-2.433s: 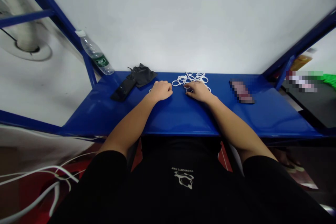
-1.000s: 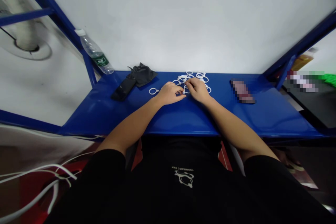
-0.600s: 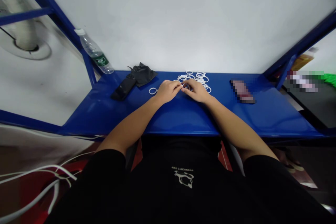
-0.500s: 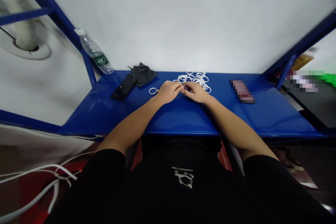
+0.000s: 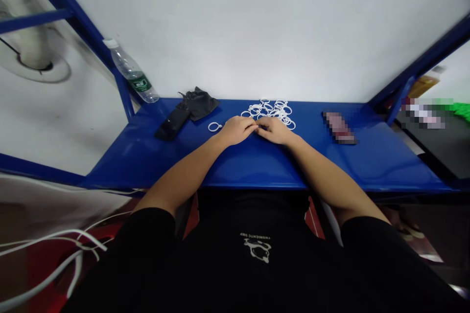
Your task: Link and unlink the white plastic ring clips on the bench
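Observation:
Over the middle of the blue table, my left hand [image 5: 237,130] and my right hand [image 5: 273,130] meet at the fingertips. The fingers of both are closed in a pinch, and whatever they hold is hidden or too small to make out. Just behind them lies a pile of white plastic rings [image 5: 281,113], partly covered by my right hand. A single white ring [image 5: 214,127] with a small tab rests on the table beside my left hand.
On the blue table [image 5: 257,168] a black phone [image 5: 172,124] and a crumpled black plastic bag [image 5: 200,103] lie to the left. A clear bottle [image 5: 134,74] leans by the blue frame. To the right is a blurred-out phone-shaped thing [image 5: 338,127]. A white wall rises behind.
My fingers have shifted slightly where they meet, and my right hand has dropped a little. More of the rings behind my left hand now shows. Everything else stays in place.

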`<state>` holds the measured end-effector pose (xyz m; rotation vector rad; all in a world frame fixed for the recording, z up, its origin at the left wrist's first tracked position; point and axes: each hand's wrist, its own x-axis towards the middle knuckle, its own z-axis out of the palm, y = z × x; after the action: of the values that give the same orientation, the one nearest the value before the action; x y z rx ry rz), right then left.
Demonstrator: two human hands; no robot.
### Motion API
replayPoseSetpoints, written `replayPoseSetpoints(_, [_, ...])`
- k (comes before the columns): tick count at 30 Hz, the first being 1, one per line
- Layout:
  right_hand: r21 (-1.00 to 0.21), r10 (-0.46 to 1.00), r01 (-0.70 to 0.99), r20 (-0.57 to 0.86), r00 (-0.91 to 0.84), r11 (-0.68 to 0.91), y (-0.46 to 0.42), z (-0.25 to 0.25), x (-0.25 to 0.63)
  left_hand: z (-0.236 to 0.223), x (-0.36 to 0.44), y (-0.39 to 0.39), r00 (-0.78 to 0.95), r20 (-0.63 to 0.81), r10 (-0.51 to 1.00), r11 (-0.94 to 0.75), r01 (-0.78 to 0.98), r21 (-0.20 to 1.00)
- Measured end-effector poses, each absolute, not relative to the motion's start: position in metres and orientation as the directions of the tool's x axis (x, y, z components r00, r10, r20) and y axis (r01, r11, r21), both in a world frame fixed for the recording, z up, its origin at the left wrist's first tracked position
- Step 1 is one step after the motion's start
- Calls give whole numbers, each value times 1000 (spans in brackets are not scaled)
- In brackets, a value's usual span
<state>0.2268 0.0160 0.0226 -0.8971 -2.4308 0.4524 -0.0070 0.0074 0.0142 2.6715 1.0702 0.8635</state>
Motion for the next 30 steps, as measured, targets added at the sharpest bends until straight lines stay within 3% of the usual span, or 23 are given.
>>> replayPoseSetpoints(8, [-468, 710, 537, 388, -588, 701, 19, 29, 232, 22, -12, 9, 526, 482, 701, -705, 615, 354])
replayPoseSetpoints(12, [-386, 752, 650, 413, -513, 655, 29, 28, 240, 22, -22, 16, 556, 406, 725, -683, 653, 326])
replayPoseSetpoints(16, [-267, 774, 732, 322, -545, 627, 33, 17, 239, 19, -32, 24, 552, 306, 775, -628, 722, 290])
replayPoseSetpoints(19, [-210, 798, 776, 271, -538, 595, 31, 10, 235, 18, -31, 24, 528, 325, 785, -616, 721, 316])
replayPoseSetpoints(25, [-254, 798, 763, 297, -524, 595, 26, 13, 231, 12, -11, 11, 680, 306, 667, -743, 576, 341])
replayPoseSetpoints(30, [-229, 821, 816, 380, -426, 530, 28, 14, 234, 10, -6, 10, 682, 297, 668, -743, 590, 315])
